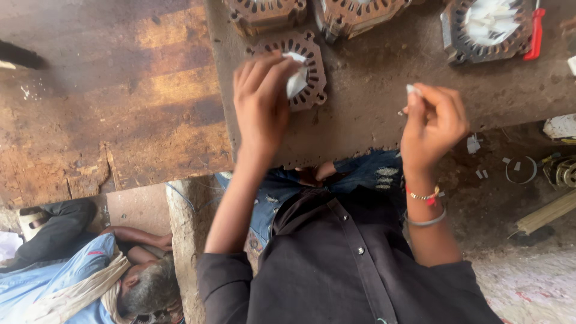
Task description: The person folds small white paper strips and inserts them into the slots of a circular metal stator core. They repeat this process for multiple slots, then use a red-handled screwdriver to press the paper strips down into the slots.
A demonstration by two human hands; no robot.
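Left hand pinching white insulation paper over the slotted stator core, mid-surface. Right hand nipping a small paper scrap. Light, flimsy, likely crease-prone: best pinched at the edges.

Bare bench below stator cores

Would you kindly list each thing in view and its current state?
left hand: pinching white paper strip over the slotted metal core, which lies flat
right hand: pinching small white piece, raised
far-right core: flat, white strips in slots
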